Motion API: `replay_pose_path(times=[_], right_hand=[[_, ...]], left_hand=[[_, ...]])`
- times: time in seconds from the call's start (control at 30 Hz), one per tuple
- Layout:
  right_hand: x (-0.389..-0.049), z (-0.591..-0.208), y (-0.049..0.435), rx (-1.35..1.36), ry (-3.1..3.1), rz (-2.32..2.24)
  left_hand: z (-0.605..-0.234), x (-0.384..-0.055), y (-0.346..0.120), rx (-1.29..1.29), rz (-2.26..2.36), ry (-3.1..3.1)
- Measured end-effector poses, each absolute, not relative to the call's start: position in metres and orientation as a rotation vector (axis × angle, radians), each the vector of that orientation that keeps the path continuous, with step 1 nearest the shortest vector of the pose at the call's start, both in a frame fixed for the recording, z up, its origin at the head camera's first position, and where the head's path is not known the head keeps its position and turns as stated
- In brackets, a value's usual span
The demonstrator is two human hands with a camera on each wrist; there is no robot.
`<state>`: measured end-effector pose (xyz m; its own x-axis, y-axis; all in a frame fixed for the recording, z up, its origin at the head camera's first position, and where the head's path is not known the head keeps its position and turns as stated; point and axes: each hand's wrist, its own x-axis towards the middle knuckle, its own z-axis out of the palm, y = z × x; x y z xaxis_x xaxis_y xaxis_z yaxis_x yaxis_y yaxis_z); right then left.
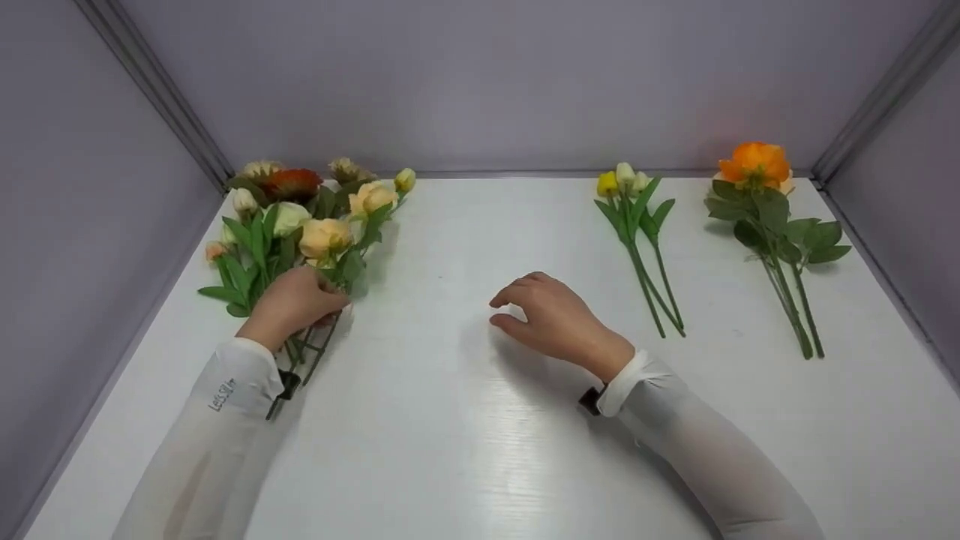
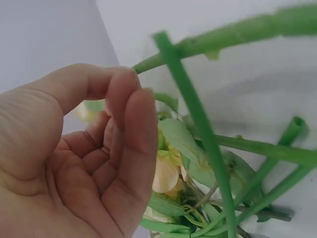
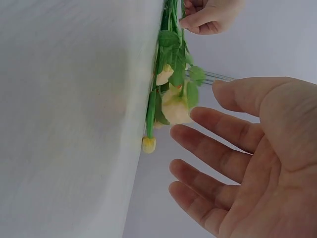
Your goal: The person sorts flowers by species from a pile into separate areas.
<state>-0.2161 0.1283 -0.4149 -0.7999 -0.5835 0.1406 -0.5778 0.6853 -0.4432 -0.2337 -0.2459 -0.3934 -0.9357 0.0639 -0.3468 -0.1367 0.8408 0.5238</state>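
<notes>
At the left of the head view, my left hand (image 1: 294, 298) pinches a green flower stem (image 2: 228, 35) between thumb and forefinger. The stem belongs to a pile of artificial flowers; which bloom it carries is hard to tell. Peach roses (image 1: 325, 238), a dark orange flower (image 1: 294, 182), a cream rose (image 1: 289, 218) and pale tulips (image 1: 244, 202) lie around and beyond this hand. Other stems cross just below the fingers. My right hand (image 1: 553, 319) hovers over the middle of the table, fingers loosely bent and apart, holding nothing.
Yellow and white tulips (image 1: 624, 180) lie right of centre on the white table (image 1: 465, 450). Farther right is an orange rose (image 1: 756, 165) with leafy stems. Grey panels (image 1: 510, 82) wall the table at the back and sides.
</notes>
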Motion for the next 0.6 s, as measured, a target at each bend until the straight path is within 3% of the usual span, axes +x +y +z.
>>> replay_pose_path(times=[0.33,0.6], right_hand=[[-0.219,-0.413,0.131,-0.954,2.896,-0.784],[-0.223,-0.403,0.142,-0.730,2.853,-1.008]], left_hand=[[-0.372,-0.244,-0.231,-0.045,1.180,2.576],[-0.363,-0.255,-0.184,0.038,1.597,2.495]])
